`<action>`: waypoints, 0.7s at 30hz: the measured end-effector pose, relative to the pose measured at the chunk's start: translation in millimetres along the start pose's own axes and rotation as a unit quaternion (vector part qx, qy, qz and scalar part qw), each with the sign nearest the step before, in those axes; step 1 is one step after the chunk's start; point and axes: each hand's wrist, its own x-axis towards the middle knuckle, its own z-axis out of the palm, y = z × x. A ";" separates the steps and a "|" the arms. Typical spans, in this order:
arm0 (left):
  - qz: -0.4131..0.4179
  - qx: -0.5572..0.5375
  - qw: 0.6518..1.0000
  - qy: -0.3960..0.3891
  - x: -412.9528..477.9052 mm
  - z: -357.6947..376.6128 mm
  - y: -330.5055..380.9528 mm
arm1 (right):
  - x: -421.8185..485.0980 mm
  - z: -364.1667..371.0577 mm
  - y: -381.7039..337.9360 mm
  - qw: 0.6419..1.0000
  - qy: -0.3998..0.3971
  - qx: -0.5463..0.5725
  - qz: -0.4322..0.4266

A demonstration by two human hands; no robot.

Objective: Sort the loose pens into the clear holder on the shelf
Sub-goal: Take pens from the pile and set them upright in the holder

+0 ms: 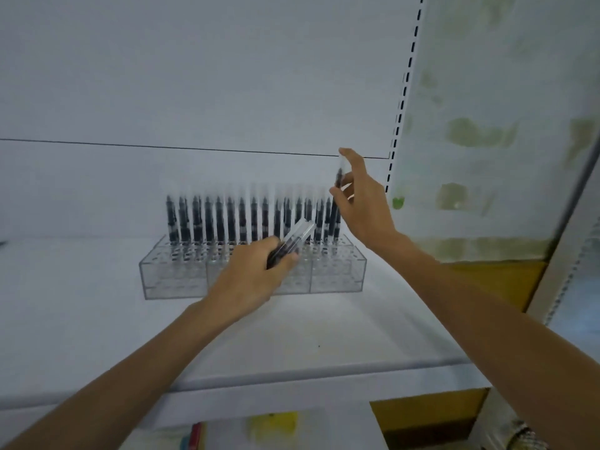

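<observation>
Head view

1. White shelf, white back panel behind it. The frame is soft and blurred by motion.
2. Clear holder sits on the shelf towards the far side, near the back panel. It looks like 3 sections joined side by side, with hole grids on top.
3. Row of standing pens fills the far holes from left end to right end. They are upright, with dark barrels and clear caps. The near holes look mostly unfilled.
4. Left hand is in front of the holder's middle, fingers curled round a bundle of pens. The bundle tilts up and to the right, with its clear ends over the holder top. The count in the bundle cannot be read.
5. Right hand is raised above the holder's right end. It pinches 1 single pen upright, thumb low on the barrel and index fingertip up at the cap, the other fingers loosely spread. The pen's lower end is lost among the standing pens, so whether it is seated cannot be told.
6. Slotted upright runs up the right edge of the back panel.
7. Below the shelf edge, near side: a yellow item and a red item, both too blurred to identify.
</observation>
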 end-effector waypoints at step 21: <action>-0.078 -0.086 0.989 0.090 -8.9 20.5 23.2 | -29.1 -8.8 -6.2 0.998 -0.062 0.003 0.027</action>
